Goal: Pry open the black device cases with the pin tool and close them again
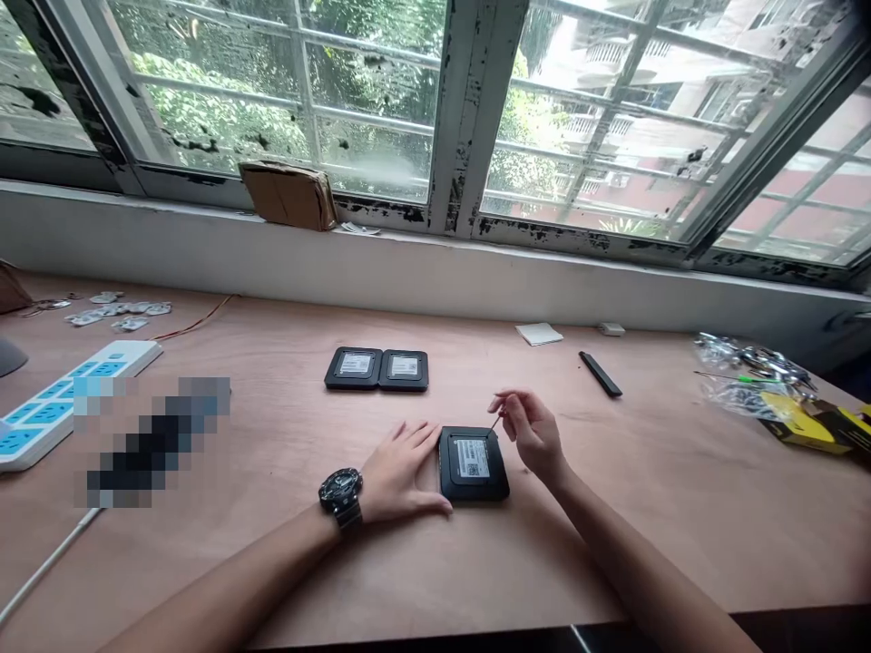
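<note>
A small black device (473,463) with a white label lies on the wooden table (272,544) in front of me. My left hand (401,472), with a black watch (342,494) on its wrist, rests flat and open against the device's left side. My right hand (531,431) hovers just above the device's upper right corner, its fingers pinched on a thin pin-like tool (496,421) whose tip points down at the device. Two more black devices (376,369) of the same kind lie side by side farther back.
A white and blue power strip (61,399) lies at the left, with small metal parts (115,310) behind it. A black stick (600,374), a white pad (538,334), plastic bags (748,372) and a yellow box (809,424) sit at the right. A cardboard parcel (289,193) rests on the windowsill.
</note>
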Demonstrator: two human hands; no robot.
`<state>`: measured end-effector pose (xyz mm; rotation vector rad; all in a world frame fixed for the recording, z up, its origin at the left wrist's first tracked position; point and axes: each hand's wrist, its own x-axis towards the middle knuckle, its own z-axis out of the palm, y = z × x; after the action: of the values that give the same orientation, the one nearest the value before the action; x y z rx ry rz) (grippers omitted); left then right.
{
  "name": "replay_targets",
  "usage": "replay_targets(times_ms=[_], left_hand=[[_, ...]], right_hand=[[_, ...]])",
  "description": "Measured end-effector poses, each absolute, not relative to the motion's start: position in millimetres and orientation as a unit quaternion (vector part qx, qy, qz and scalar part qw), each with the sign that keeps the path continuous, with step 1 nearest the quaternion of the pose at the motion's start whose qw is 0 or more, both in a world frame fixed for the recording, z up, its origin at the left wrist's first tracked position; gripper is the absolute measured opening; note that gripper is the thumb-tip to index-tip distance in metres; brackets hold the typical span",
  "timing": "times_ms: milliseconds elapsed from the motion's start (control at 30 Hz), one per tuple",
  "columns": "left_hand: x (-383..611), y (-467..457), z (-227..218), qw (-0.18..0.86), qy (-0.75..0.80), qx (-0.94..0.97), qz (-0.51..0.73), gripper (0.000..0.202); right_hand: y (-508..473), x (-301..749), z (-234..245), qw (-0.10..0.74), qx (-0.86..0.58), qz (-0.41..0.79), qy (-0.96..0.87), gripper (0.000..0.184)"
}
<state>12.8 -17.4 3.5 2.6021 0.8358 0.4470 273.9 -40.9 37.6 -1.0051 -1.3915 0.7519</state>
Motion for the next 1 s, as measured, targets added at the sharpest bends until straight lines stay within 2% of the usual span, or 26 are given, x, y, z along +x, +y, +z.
replay_targets(times_ms=[100, 367, 533, 700, 800, 900, 1000], left_hand=[[5, -11, 4, 0.195, 0.286, 0.926, 0.152, 0.113], [-18, 8, 7, 0.211, 0.265, 0.925, 0.172, 0.084], [-16, 6, 5, 0.187, 0.252, 0.934, 0.171, 0.075], [-16, 7, 5, 0.168, 0.248, 0.939, 0.167, 0.071], [-16, 8, 4, 0.169, 0.247, 0.939, 0.168, 0.068], [-16, 9, 4, 0.171, 0.249, 0.939, 0.162, 0.068], [-17, 9, 6, 0.172, 0.250, 0.939, 0.163, 0.068]], right_hand=[[-40, 258, 40, 0.645, -0.411, 0.283, -0.579, 0.020], [-26, 229, 26, 0.544, -0.426, 0.287, -0.664, 0.023], [-26, 231, 33, 0.499, -0.444, 0.274, -0.691, 0.031], [-25, 231, 43, 0.506, -0.404, 0.422, -0.634, 0.045], [-26, 230, 44, 0.498, -0.381, 0.445, -0.639, 0.034], [-26, 241, 50, 0.518, -0.402, 0.392, -0.645, 0.027], [-20, 271, 57, 0.549, -0.455, 0.252, -0.654, 0.027]])
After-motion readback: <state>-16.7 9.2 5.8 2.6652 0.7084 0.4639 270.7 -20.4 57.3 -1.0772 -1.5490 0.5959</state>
